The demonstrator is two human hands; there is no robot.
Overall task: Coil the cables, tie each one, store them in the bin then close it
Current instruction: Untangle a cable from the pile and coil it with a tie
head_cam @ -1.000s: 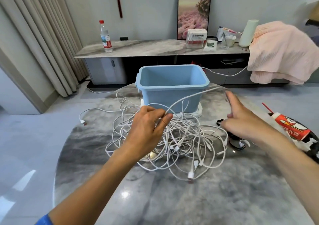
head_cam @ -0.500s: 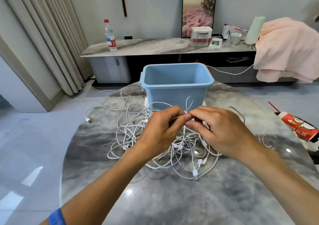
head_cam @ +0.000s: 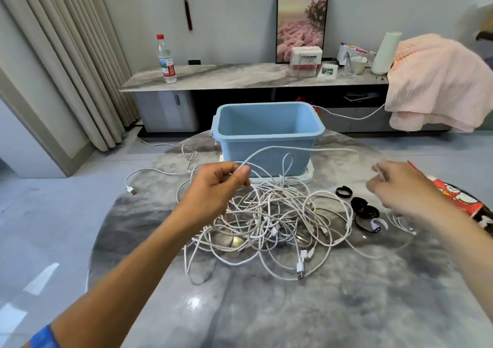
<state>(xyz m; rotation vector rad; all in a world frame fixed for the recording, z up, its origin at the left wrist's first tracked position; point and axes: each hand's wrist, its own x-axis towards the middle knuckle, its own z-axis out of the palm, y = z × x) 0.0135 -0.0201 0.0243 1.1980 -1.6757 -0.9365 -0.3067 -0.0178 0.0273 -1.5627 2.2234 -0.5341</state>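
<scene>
A tangled heap of white cables point(head_cam: 269, 222) lies on the round marble table point(head_cam: 266, 307). My left hand point(head_cam: 216, 190) pinches one white cable point(head_cam: 301, 148) above the heap. That strand runs rightward in front of the bin to my right hand point(head_cam: 397, 190), which is blurred and seems to pinch it. The open blue bin point(head_cam: 266, 134) stands behind the heap on a white lid point(head_cam: 306, 179). Black cable ties point(head_cam: 360, 206) lie to the right of the heap.
A red drink carton point(head_cam: 464, 200) lies at the table's right edge. Behind the table a low cabinet point(head_cam: 226, 76) carries a water bottle point(head_cam: 166, 60), boxes and a framed picture. A pink cloth point(head_cam: 437, 80) hangs at the right. Curtains point(head_cam: 66, 54) hang at the left.
My hands met over the heap half a second ago. Now my right hand has swung out to the right, drawing a strand of cable taut across the front of the bin.
</scene>
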